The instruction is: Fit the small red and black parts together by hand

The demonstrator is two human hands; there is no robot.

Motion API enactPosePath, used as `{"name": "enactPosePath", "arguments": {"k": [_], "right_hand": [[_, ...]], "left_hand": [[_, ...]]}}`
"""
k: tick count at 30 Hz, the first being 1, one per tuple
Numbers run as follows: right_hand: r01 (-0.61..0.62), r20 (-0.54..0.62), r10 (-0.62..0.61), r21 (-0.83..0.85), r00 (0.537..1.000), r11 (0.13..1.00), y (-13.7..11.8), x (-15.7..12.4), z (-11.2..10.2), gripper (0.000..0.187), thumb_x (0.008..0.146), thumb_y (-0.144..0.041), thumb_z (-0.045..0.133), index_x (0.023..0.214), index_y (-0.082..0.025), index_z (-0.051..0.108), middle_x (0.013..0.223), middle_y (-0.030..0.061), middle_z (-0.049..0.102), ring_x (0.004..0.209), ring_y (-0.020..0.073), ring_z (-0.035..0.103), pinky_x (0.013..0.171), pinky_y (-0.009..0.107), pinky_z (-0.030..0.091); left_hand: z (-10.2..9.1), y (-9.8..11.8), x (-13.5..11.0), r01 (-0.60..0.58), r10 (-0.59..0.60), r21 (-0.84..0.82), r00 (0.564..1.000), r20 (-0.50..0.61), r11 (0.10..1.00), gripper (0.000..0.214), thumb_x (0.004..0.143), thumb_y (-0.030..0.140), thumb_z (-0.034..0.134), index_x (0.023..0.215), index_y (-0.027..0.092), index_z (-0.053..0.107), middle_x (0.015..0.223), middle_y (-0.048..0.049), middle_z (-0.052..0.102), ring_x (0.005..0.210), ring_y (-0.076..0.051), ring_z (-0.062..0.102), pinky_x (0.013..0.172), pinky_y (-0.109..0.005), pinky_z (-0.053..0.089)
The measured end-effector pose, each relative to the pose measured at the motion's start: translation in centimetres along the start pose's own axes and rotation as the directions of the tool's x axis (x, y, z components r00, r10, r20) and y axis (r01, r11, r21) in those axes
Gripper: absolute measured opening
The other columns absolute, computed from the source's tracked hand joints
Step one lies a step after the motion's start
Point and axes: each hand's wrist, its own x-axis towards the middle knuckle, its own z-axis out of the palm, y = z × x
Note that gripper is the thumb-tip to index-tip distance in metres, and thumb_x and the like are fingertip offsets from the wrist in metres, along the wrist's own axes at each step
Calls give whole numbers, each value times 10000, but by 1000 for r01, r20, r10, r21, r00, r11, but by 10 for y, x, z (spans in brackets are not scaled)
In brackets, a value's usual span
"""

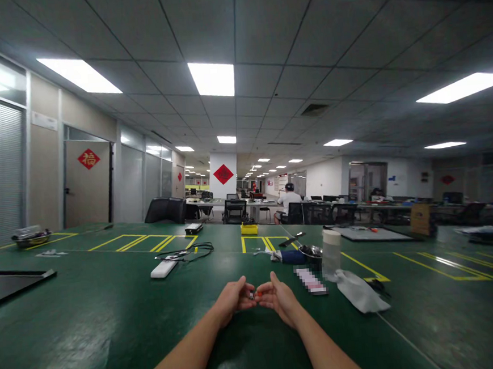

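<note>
My left hand (233,302) and my right hand (281,299) are close together over the green tabletop, palms turned toward each other. A tiny silvery-dark piece (252,295) sits at the fingertips of my left hand, which are curled around it. In my right hand the thumb and fingers close on a small orange-red piece (259,294). The two pieces are nearly side by side; whether they touch I cannot tell, and their kind is too small to make out.
Ahead to the left lies a white power strip (164,267) with black cable. To the right are a pale upright cylinder (331,254), a white bag (361,292), a metal bowl (313,252) and a blurred pink item (310,280). A yellow box (249,228) stands farther back. A person (289,198) sits beyond.
</note>
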Motion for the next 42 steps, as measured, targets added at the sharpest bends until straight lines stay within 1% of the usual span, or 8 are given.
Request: {"name": "enactPosePath", "arguments": {"k": [5,11,16,21,26,30,35,42], "right_hand": [[13,3,-13,14,1000,1000,-1,-3,2,656,854,-638,308,724,-89,644,742,150,684,638,182,666,640,294,485],[6,-2,-6,21,1000,1000,0,-2,3,671,852,-641,306,730,-75,645,735,160,678,625,181,664,615,283,482],[-18,-4,18,24,1000,1000,4,3,0,686,858,-645,274,739,-79,643,741,159,681,638,184,666,598,282,486],[-23,2,23,26,1000,999,3,2,0,722,856,-655,251,749,-62,649,713,157,673,618,182,661,587,278,485],[-25,-9,25,24,1000,999,1,0,2,727,849,-667,241,746,-76,652,693,149,676,599,174,655,603,281,488],[-36,-1,36,27,999,999,1,-1,3,728,854,-660,238,744,-70,651,690,158,674,594,178,655,602,288,487],[-22,4,22,20,1000,1000,0,-2,3,714,855,-655,256,730,-73,650,722,159,678,647,188,668,614,284,489],[-32,16,32,25,999,999,1,-1,1,698,850,-654,285,742,-70,652,744,164,679,667,194,673,607,281,491]], "left_hand": [[3,2,-2,-15,15,14,999,-31,1000,488,827,544,469,881,93,645,702,-45,621,600,-167,657,604,-276,524],[2,2,-4,-7,7,15,1000,-4,1000,528,794,586,487,887,91,644,701,-74,653,609,-172,654,632,-286,520],[2,4,-4,21,-22,26,1000,18,999,511,788,567,507,898,86,640,734,-100,676,635,-179,659,639,-279,520],[4,8,-6,47,-47,23,999,-17,999,479,801,535,509,890,82,637,730,-106,677,623,-177,660,623,-273,524],[6,10,-9,53,-53,-11,998,-16,999,438,830,494,490,881,86,642,722,-99,677,611,-169,660,627,-267,530],[7,11,-11,75,-75,4,997,-16,997,446,829,506,488,865,92,649,728,-99,682,622,-173,661,647,-274,532],[5,9,-9,57,-58,16,998,33,998,482,807,535,501,883,82,648,767,-116,691,626,-179,658,653,-289,529],[5,5,-9,26,-27,28,999,27,999,512,808,566,475,884,87,640,762,-114,688,653,-181,661,681,-292,522]]}}
